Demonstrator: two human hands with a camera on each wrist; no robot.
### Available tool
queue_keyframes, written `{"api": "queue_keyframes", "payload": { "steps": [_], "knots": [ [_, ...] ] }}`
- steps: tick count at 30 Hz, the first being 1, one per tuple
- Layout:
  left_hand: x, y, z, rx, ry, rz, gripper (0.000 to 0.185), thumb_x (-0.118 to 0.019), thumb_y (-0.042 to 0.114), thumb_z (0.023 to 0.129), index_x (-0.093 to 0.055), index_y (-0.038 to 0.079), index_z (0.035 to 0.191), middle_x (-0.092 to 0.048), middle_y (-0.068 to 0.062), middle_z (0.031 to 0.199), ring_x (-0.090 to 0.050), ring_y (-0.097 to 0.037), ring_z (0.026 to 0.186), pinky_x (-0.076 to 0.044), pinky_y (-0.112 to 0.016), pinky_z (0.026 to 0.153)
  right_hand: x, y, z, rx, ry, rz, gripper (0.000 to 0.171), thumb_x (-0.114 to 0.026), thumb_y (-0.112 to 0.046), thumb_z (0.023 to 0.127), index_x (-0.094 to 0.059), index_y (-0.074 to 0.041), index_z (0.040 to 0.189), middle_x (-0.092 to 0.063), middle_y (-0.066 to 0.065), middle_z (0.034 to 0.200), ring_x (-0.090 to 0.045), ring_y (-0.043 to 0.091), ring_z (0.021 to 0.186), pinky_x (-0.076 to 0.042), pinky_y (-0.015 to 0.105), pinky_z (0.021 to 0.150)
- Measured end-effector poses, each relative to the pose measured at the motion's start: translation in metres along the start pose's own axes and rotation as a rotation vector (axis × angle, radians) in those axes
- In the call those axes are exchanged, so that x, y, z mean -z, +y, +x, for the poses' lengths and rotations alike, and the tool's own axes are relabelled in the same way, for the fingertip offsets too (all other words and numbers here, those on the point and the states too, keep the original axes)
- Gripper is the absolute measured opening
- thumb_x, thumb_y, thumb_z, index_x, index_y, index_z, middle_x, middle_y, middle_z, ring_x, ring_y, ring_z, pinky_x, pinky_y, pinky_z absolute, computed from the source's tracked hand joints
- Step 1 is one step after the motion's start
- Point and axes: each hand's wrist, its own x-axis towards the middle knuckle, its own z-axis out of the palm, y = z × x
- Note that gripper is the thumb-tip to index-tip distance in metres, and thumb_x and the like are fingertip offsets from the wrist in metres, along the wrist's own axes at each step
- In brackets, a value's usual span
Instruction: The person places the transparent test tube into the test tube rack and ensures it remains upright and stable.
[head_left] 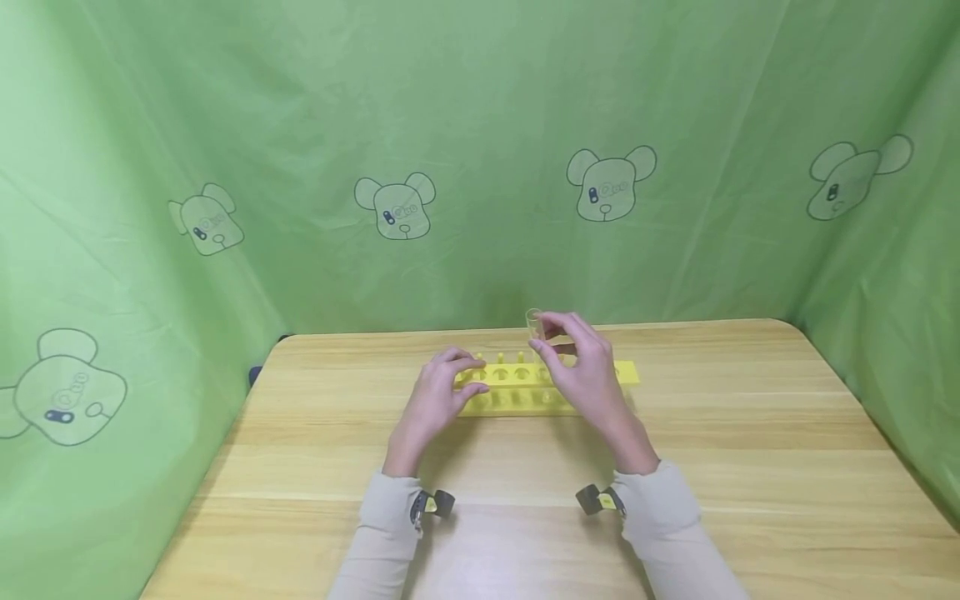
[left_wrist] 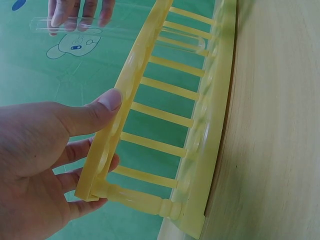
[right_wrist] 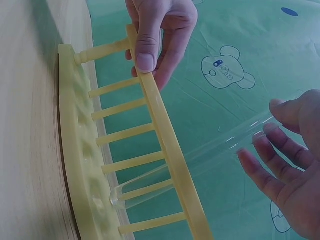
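Note:
A yellow test tube rack (head_left: pixel 517 408) stands on the wooden table, with round holes along its top bar and thin pegs at the back. My left hand (head_left: pixel 435 392) grips the rack's left end, thumb (left_wrist: pixel 111 99) on the near side of the top bar and fingers behind it. With thumb and fingertips, my right hand (head_left: pixel 588 367) pinches a clear test tube (right_wrist: pixel 220 142) near its upper end. That tube passes through a hole in the top bar. Its rounded bottom (right_wrist: pixel 116 195) is at the rack's lower bar.
The wooden table (head_left: pixel 525 550) extends around the rack on every side. Behind it hangs a green curtain (head_left: pixel 487 275) printed with bear heads, which also closes off the left and right. Dark wrist cameras (head_left: pixel 444 503) sit on both sleeves.

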Motion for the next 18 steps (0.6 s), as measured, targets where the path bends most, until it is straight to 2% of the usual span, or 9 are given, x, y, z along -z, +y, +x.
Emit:
{"api": "queue_keyframes", "payload": {
  "steps": [3,8,12,18],
  "knots": [
    [0.001,0.001,0.0,-0.001,-0.002,0.006,0.039,-0.084,0.02,0.085,-0.074,0.005,0.119,-0.068,-0.01,0.12,-0.065,-0.028,0.112,-0.052,-0.04,0.103,0.002,-0.008,0.001,0.005,-0.004,-0.003,0.035,-0.072,0.018,0.085,-0.064,0.013,0.118,-0.065,0.027,0.101,-0.065,0.043,0.093,-0.057,0.014,0.08],
    [0.002,0.002,0.0,-0.001,-0.004,0.008,0.039,-0.084,0.022,0.085,-0.074,0.005,0.119,-0.069,-0.01,0.119,-0.065,-0.028,0.111,-0.052,-0.04,0.103,0.002,-0.008,0.001,0.0,-0.006,-0.002,0.035,-0.072,0.017,0.085,-0.064,0.012,0.118,-0.065,0.027,0.101,-0.064,0.043,0.093,-0.056,0.014,0.08],
    [0.002,0.002,0.0,0.008,-0.009,0.005,0.039,-0.083,0.021,0.086,-0.074,0.005,0.12,-0.068,-0.01,0.12,-0.065,-0.028,0.112,-0.052,-0.04,0.103,0.0,0.004,-0.001,-0.017,-0.007,0.008,0.036,-0.074,0.017,0.085,-0.065,0.01,0.118,-0.065,0.026,0.102,-0.065,0.041,0.095,-0.055,0.012,0.08],
    [0.002,0.003,0.0,0.013,-0.01,0.006,0.039,-0.083,0.02,0.086,-0.073,0.006,0.12,-0.068,-0.01,0.121,-0.064,-0.027,0.112,-0.052,-0.04,0.104,-0.001,0.025,-0.003,-0.027,-0.012,0.002,0.039,-0.077,0.01,0.086,-0.067,0.002,0.122,-0.068,0.017,0.105,-0.067,0.031,0.098,-0.056,0.014,0.08]
  ]
}}
